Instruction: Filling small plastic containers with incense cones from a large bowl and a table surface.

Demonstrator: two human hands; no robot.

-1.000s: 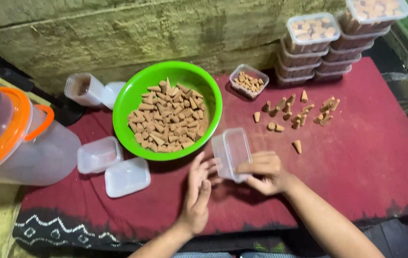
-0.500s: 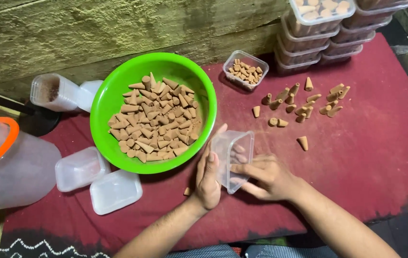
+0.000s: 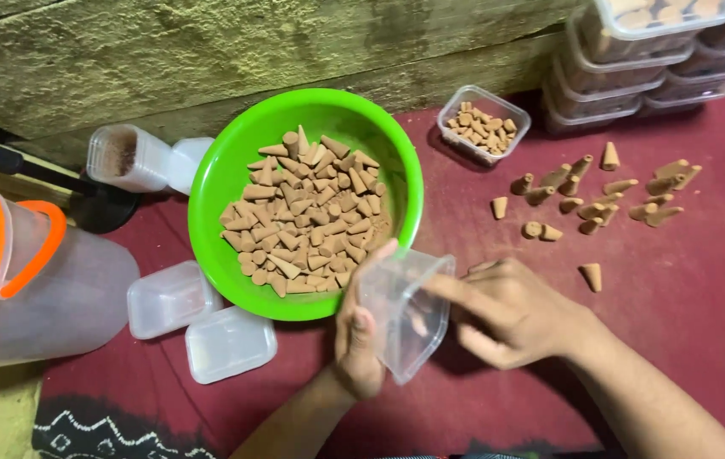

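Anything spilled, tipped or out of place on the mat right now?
Yes. Brown cones lie loose on the red mat, outside the green bowl; some upright, some on their sides. A clear jar left of the bowl lies tipped on its side.

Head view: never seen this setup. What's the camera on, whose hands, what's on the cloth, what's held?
No machine here: a person wears the camera on the head, looking down at their own bare hands. The left hand and right hand together hold a small clear plastic tub, tilted on its side. Everything lies on a dark red cloth. Beside the hands sits a round green plastic bowl full of small brown cones. More loose brown cones lie to the right, with stacked clear lidded tubs behind. Two empty clear tubs and an orange-lidded jug sit left.
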